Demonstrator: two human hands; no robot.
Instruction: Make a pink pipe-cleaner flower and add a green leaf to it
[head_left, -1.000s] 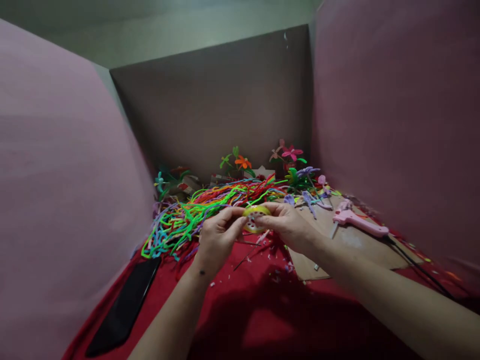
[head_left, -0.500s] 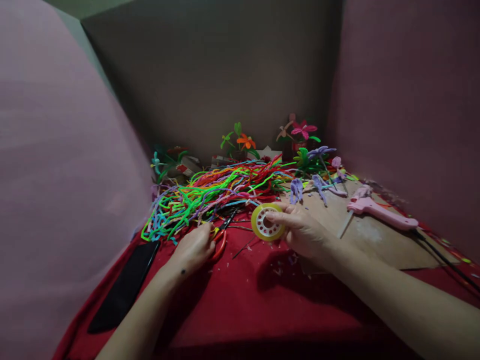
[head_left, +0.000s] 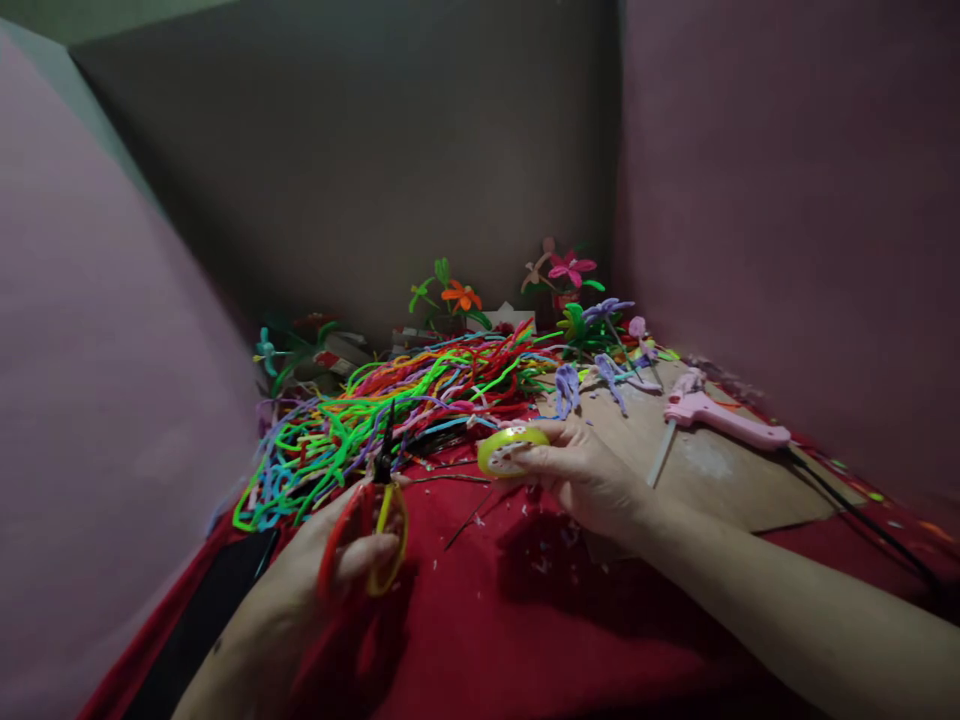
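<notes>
Left hand (head_left: 319, 560) gripping scissors (head_left: 385, 468), right hand (head_left: 589, 475) pinching a yellow tape roll (head_left: 495, 452), both nearer than the pipe-cleaner pile (head_left: 420, 385).
Nearest: red cloth (head_left: 465, 640) in front of pile, dark flat slab (head_left: 202, 610) front-left of it; left thumb at scissors' yellow loop, blades pointing toward pile, whether parted can't tell; right thumb and fingers clamp roll, front-right of pile, apart from scissors. Step looks like readying tape and scissors; any cut would call for a free tape end and blades brought to it. Right of pile: glue gun (head_left: 720, 415) on cardboard (head_left: 720, 490). Behind pile: orange flower (head_left: 461, 296), pink flower (head_left: 572, 268). No brands, labels or writing readable.
</notes>
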